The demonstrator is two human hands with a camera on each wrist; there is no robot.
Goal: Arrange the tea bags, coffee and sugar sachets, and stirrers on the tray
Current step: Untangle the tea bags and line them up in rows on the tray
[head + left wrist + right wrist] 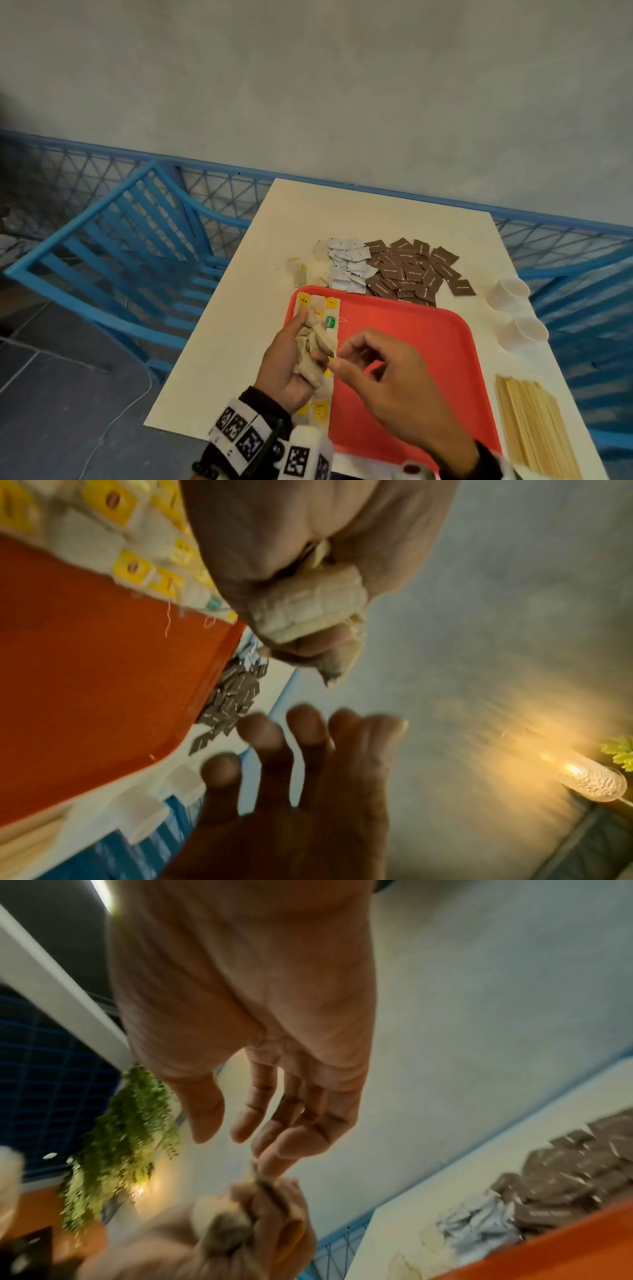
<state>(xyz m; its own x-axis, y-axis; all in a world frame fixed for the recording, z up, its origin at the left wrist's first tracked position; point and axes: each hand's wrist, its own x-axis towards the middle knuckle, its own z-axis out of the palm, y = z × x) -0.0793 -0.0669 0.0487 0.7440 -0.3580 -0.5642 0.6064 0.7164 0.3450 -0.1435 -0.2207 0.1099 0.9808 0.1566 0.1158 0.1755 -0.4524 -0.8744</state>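
two paper cups (517, 313), blue chair (113, 260), white table (342, 212).

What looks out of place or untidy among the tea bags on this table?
A few tea bags lie scattered on the table beyond the tray, apart from the neat column on it. The left hand grips a crumpled bunch of tea bags.

Stirrers (534, 425) cut off by head view's bottom edge.

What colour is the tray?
The tray is red, and the head view shows it best.
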